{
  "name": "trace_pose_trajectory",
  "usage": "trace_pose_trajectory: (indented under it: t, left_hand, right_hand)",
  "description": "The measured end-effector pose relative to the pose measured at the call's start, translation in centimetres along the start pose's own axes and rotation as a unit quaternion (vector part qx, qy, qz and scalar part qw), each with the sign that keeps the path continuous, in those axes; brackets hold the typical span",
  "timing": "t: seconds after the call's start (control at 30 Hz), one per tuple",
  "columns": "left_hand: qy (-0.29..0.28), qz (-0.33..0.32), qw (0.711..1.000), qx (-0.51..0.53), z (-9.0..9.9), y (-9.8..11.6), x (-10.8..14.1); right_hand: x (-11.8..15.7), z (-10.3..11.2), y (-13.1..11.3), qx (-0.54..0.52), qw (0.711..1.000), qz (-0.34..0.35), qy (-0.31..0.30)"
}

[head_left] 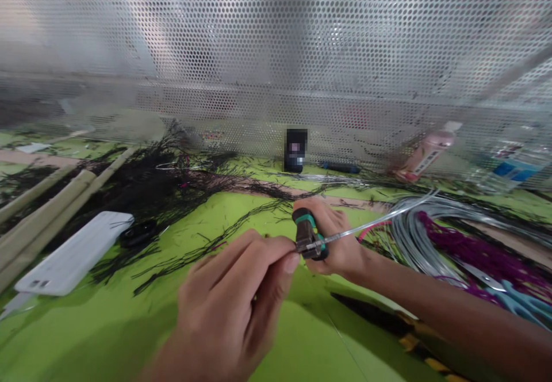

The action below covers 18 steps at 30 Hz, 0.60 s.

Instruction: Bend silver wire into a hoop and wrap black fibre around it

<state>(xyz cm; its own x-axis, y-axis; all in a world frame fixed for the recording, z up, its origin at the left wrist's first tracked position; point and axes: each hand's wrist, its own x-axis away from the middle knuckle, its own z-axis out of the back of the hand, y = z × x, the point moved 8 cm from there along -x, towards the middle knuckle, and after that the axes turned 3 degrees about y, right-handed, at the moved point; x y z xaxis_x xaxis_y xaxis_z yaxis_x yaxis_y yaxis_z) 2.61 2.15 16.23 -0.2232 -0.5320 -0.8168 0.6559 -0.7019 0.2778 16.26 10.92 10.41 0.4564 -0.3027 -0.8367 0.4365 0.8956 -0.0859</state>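
Observation:
My right hand (338, 232) is wrapped round a pair of pliers (307, 233) with black and green handles. A clear or silvery wire (366, 224) runs from the pliers' jaws up to the right, towards a large coil (405, 238). My left hand (235, 295) is closed, thumb and forefinger pinched together right at the tip of the jaws. Whatever lies between those fingertips is too small to make out, perhaps the wire's end. Both hands are just above the green work surface (129, 336).
Scissors (495, 284) lie by purple netting (466, 244) on the right. Bottles (426, 155) lean against a perforated metal screen (259, 42). Black strands (155, 186), bamboo poles (56, 215) and a white power bank or phone (77, 252) are at left. A dark pointed tool (371, 313) lies under my right forearm.

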Motion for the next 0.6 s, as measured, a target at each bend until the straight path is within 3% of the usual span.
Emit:
trace_pose_trajectory:
  t: [0.6]
  left_hand:
    - [0.007,0.014,1.000,0.003,0.1,-0.3,0.2]
  right_hand:
    - [-2.0,-0.9,1.3,-0.010,0.996,0.087,0.010]
